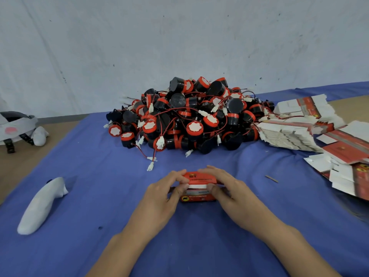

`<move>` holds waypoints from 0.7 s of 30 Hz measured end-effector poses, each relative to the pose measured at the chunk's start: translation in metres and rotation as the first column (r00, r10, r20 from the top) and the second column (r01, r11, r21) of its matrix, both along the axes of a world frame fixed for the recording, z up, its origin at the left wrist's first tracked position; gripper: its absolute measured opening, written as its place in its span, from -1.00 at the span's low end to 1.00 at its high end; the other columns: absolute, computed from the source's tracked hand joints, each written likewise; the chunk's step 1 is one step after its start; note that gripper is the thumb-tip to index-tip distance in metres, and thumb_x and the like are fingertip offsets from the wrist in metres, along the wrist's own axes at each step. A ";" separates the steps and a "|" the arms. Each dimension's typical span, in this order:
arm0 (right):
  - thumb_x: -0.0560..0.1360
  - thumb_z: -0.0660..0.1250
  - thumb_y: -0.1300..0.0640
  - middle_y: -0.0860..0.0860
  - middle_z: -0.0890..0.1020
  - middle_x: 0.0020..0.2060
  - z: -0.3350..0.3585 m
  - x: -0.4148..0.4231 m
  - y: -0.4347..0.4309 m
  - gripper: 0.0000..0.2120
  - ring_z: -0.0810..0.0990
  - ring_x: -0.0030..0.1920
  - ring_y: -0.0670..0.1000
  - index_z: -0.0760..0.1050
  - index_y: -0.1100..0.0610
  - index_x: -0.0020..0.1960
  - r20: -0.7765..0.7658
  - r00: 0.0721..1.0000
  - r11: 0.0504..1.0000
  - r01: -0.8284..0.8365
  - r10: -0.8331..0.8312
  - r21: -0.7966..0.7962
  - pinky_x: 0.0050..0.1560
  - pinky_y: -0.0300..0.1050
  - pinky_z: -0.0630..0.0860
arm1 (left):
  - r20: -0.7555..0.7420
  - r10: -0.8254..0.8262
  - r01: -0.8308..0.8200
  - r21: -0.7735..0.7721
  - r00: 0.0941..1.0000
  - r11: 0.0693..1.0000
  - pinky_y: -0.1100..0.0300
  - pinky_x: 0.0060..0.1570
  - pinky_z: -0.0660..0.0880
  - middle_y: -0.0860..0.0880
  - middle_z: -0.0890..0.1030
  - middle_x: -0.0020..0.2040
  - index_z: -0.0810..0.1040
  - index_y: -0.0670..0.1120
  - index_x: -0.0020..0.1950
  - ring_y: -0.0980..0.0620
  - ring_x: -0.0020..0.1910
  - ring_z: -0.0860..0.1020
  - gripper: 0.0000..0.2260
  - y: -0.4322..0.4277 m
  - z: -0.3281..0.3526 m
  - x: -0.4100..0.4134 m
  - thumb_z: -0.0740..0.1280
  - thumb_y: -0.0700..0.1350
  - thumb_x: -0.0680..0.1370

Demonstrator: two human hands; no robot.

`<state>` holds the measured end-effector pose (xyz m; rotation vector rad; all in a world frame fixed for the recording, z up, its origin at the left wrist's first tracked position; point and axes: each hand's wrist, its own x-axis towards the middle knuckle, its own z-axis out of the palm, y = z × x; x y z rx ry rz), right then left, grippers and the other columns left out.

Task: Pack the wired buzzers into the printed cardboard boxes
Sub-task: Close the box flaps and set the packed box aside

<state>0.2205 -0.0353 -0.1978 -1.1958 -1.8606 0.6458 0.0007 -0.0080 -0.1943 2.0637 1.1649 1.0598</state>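
A red printed cardboard box (198,187) sits on the blue cloth (99,196) in front of me, its top flap partly down with a white edge showing. My left hand (165,193) grips its left side, fingers curled over the top flap. My right hand (223,186) holds its right side, fingers laid over the flap and thumb at the front. Whether a buzzer is inside is hidden. Behind the box lies a big heap of black and red wired buzzers (191,116) with white plugs.
Stacks of flat, unfolded red and white boxes (303,128) spread along the right. A white sock-like bundle (43,204) lies at the left. A grey helmet (16,126) rests at the far left on the floor. A small grey strip (271,178) lies right of the box.
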 end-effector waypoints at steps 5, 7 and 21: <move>0.66 0.26 0.02 -0.61 0.36 0.26 -0.004 0.005 0.003 -0.85 0.58 0.16 -0.29 0.47 -0.24 0.12 -0.031 0.999 0.998 0.006 -0.008 -0.057 0.08 -0.26 0.57 | -0.031 -0.023 0.023 0.001 0.999 1.000 0.43 0.06 0.50 0.47 0.48 0.27 0.48 0.37 0.02 0.33 0.12 0.58 -0.88 0.000 0.000 -0.004 0.18 0.26 0.54; 0.67 0.27 0.03 -0.60 0.36 0.27 -0.004 0.004 0.003 -0.86 0.58 0.14 -0.29 0.47 -0.22 0.12 -0.033 0.999 0.999 0.003 -0.005 -0.044 0.06 -0.34 0.53 | -0.029 -0.031 0.031 -0.009 0.999 0.999 0.41 0.08 0.50 0.47 0.48 0.27 0.47 0.38 0.02 0.33 0.12 0.58 -0.90 -0.001 0.000 -0.004 0.19 0.23 0.55; 0.66 0.24 0.03 -0.53 0.30 0.33 -0.001 0.003 -0.004 -0.82 0.55 0.10 -0.36 0.43 -0.28 0.07 0.022 1.000 1.000 0.018 -0.018 0.001 -0.03 -0.45 0.44 | -0.116 -0.030 0.033 0.018 0.993 0.999 0.40 -0.03 0.51 0.48 0.40 0.35 0.47 0.30 0.10 0.27 0.20 0.56 -0.89 -0.005 0.002 -0.006 0.20 0.10 0.63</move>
